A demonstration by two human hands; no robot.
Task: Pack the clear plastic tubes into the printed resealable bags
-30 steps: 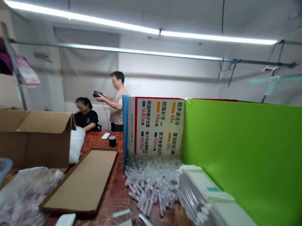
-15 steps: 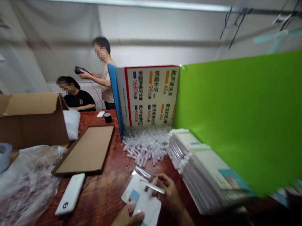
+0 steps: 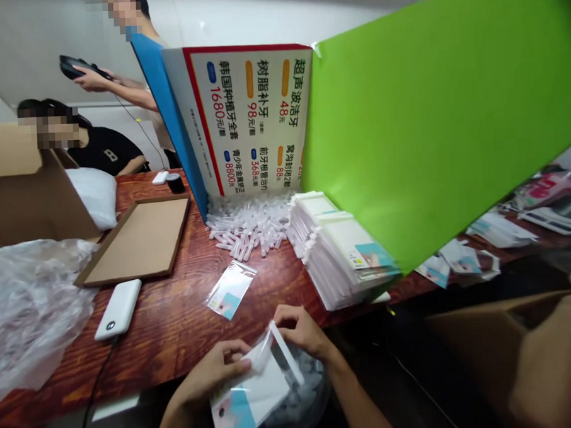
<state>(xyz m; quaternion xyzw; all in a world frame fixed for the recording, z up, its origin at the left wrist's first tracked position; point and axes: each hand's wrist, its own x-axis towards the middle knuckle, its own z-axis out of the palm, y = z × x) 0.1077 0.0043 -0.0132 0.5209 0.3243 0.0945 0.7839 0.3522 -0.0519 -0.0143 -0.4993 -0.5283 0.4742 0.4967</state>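
Note:
My left hand is closed on the side of a clear plastic bag holding a white and light-blue printed card. At the bag's upper end, my right hand pinches the clear film beside a white strip. Both hands are in front of the table edge, above a rounded container of small greyish pieces, partly covered by the bag. A second bagged card lies flat on the table. Behind it is a heap of small clear plastic tubes, with a thick stack of bagged cards to its right.
A folded board with a green panel stands behind the stack. On the left are a white power bank with a cable, a shallow cardboard tray and crumpled plastic sheeting. Two people are across the table; a blurred arm is at right.
My view has tilted down and turned right. Both hands have drawn back from the tabletop with one bagged card, past the table's edge. The other bagged card stays on the table.

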